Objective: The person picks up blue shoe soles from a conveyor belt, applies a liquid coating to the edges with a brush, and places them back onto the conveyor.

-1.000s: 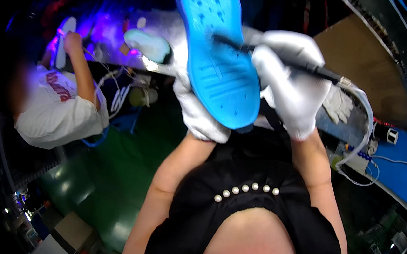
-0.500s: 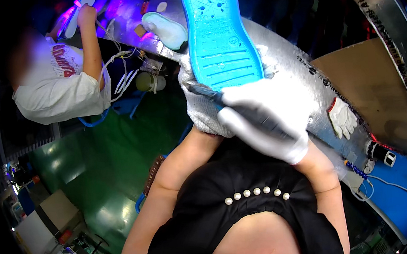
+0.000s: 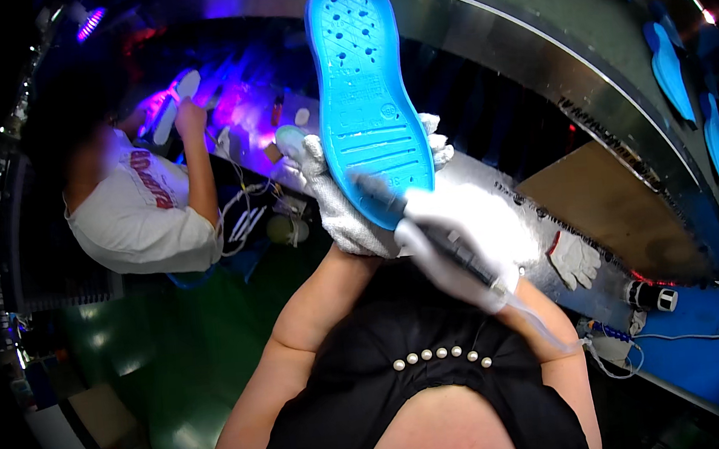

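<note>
A bright blue shoe sole [image 3: 370,95] stands tilted up, its inner face toward me, with holes at the toe and grooves near the heel. My left hand [image 3: 343,213], in a white knit glove, grips its heel end from behind, and fingertips show past both edges. In my gloved right hand [image 3: 483,222] is a black-handled brush [image 3: 458,254] with a clear tube trailing from its rear. The brush's blurred grey tip lies over the grooved heel area; whether it touches is unclear. Wet-looking shine covers part of the sole.
A spare white glove [image 3: 575,259] lies on the metal bench beside brown cardboard [image 3: 613,194]. More blue soles [image 3: 669,73] sit on the curved conveyor at right. At left, a person [image 3: 149,209] holds a white sole [image 3: 176,105] under purple light. A blue surface [image 3: 713,352] lies lower right.
The brush tip has gone from beside the sole's left edge onto its heel area. My view has shifted, so the whole sole and more of the conveyor show.
</note>
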Demonstrator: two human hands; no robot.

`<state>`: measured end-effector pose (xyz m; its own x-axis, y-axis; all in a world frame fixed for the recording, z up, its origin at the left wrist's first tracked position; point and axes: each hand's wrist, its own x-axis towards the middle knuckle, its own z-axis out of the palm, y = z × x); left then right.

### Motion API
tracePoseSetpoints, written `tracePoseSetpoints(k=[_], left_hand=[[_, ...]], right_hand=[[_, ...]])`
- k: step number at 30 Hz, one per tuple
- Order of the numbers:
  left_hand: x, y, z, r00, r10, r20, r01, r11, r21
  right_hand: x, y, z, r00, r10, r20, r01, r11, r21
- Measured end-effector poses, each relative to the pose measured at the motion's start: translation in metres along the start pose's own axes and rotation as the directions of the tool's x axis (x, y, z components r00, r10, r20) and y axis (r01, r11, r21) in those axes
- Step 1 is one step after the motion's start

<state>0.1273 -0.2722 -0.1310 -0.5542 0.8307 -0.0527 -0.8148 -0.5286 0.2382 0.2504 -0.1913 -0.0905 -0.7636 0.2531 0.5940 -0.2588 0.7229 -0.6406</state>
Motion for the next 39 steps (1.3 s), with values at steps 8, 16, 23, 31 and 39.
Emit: tracePoseSetpoints(k=[8, 16, 23, 31, 39], left_hand=[[0.046, 0.023, 0.012, 0.965, -0.063, 0.254, 0.047, 0.997, 0.066], [0.065, 0.035, 0.018, 0.954, -0.142, 0.265, 0.134, 0.990, 0.049], [0.098, 0.069, 0.002, 0.796, -0.548, 0.257, 0.502, 0.835, 0.224], [0.114, 0.067, 0.003, 0.867, -0.481, -0.128, 0.461, 0.679, 0.571], [0.106, 0.077, 0.046, 0.865, -0.411, -0.289, 0.466, 0.440, 0.768]], right_hand=[[0.027, 0.010, -0.005, 0.983, -0.023, -0.181, 0.012, 0.998, -0.062], [0.032, 0.024, -0.001, 0.963, 0.120, -0.241, -0.111, 0.992, 0.053], [0.028, 0.041, -0.014, 0.966, 0.257, -0.018, -0.248, 0.948, 0.201], [0.023, 0.042, -0.018, 0.991, 0.094, 0.094, -0.091, 0.995, -0.037], [0.025, 0.026, -0.039, 0.983, 0.048, 0.175, 0.010, 0.948, -0.317]])
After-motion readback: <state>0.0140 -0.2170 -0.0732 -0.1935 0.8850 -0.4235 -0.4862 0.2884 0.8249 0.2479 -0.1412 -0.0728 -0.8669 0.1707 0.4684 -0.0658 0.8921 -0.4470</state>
